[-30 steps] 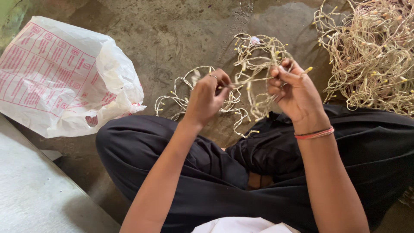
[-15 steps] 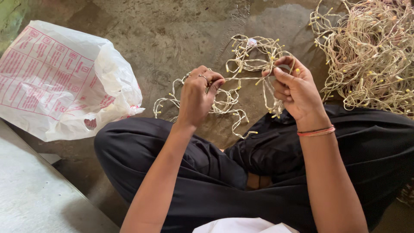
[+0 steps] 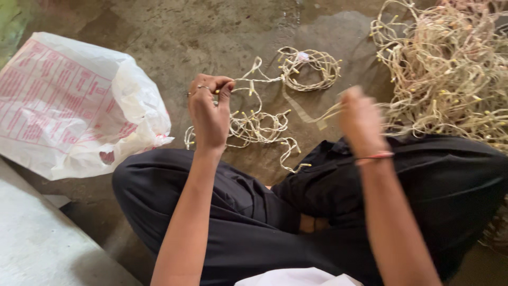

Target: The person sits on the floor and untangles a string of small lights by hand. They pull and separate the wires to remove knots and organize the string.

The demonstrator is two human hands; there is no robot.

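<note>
Plastic bag [image 3: 74, 103], white with red print, lies on the concrete floor [image 3: 174, 37] at the far left, crumpled and slumped toward the person's knee. Below it a pale concrete step [image 3: 37, 243] cuts across the lower left corner. The person sits cross-legged in black trousers [image 3: 254, 212], arms stretched forward over the knees.

The left hand [image 3: 209, 108] is closed, thumb and fingertips pinched on a cream string of small lights [image 3: 259, 119], a ring showing on one finger. From that pinch the wire runs right to a small coil [image 3: 309, 66] lying flat on the floor, and looser loops of the same string sprawl just in front of the shins. Half a second ago both hands were raised close together with the loops bunched between them; now the hands have drawn well apart and the coil has dropped onto the floor, out of the grip.

The right hand [image 3: 362, 116] is blurred with motion, so I cannot tell whether it is closed or what exactly it grips, though pale strands fan out from beside it toward the right. A red band sits on that wrist. Further right, at the top right corner, a big tangled heap of light strings [image 3: 444, 74] covers the floor and touches the trouser leg.
</note>
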